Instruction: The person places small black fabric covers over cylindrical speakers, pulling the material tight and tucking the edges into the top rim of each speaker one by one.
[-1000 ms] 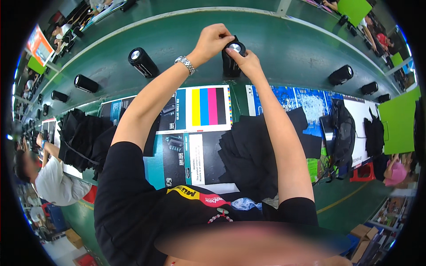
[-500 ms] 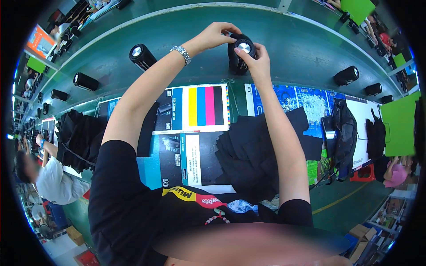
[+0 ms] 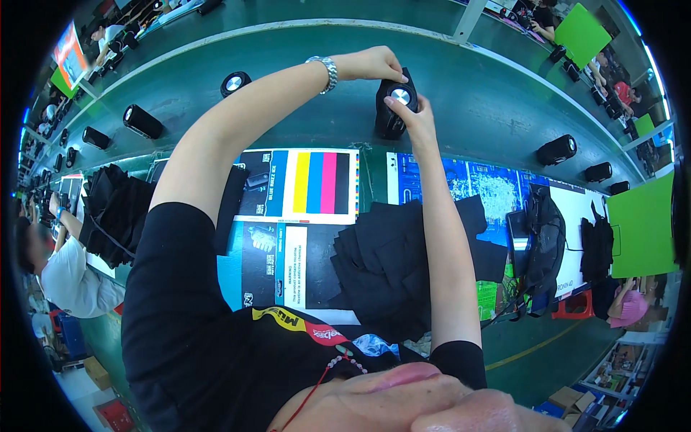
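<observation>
A black cylindrical speaker with a silver disc on its end stands on the green bench surface beyond the printed sheets. My right hand grips its near right side, the thumb by the disc. At its far edge, my left hand has its fingers closed on a black flap that sticks up beside the speaker. The flap looks like thin fabric, perhaps a pouch round the speaker; its lower part cannot be told from the dark body. Closer to me lies a spread pile of flat black fabric pieces.
Other black speakers stand left and right along the bench. Colour-striped printed sheets cover its near side. A heap of black fabric lies left, a black bag right. A co-worker sits at far left.
My left hand has shifted from the speaker's top left to its far edge, now pinching the black flap. My right hand still holds the speaker. The view has shifted slightly.
</observation>
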### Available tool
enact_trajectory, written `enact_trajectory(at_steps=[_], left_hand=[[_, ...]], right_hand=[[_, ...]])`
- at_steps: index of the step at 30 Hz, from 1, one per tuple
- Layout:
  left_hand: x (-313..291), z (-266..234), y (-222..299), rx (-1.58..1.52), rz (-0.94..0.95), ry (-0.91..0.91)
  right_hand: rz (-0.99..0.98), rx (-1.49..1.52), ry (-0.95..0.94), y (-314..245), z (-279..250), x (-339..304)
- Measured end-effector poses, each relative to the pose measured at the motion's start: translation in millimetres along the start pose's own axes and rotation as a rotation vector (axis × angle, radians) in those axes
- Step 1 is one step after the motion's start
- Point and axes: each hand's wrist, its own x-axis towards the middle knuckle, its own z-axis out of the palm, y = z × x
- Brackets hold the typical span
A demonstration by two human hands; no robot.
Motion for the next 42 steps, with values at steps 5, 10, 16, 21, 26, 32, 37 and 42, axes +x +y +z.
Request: enact_trajectory(at_steps=[5, 10, 16, 21, 26, 32, 37, 42], left_hand=[[13.8, 7.3, 22.8, 0.619, 0.457, 0.199], [11.4, 11.2, 36.6, 0.366, 0.418, 0.177], [-1.4, 6.2, 36.9, 0.261, 0.291, 0.171], [-13.6, 15.6, 32.0, 0.267, 0.425, 0.309], [-8.3, 29.5, 37.9, -0.336, 0.199, 0.455], [29.7, 94.8, 30.2, -1.280, -0.189, 0.446], [25.8, 135.1, 7.4, -1.260, 0.072, 0.537], [42.7, 155.4, 4.6, -1.247, -0.132, 0.791]], right_hand=[[-0.084, -0.170, 0.127, 18.3, -13.4, 10.1], [-0.050, -0.323, 0.116, 33.9, -32.3, 31.7], [-0.056, -0.332, 0.140, 30.0, -28.7, 40.6], [-0.223, -0.208, -0.235, 24.3, -42.2, 41.5], [0.024, 0.332, -0.218, 4.0, -87.2, 32.7], [0.126, 0.446, 0.195, 18.5, -45.8, 84.2], [0.006, 0.400, 0.304, 42.3, -47.9, 77.8], [0.075, 0.511, 0.340, 64.2, -70.3, 93.0]])
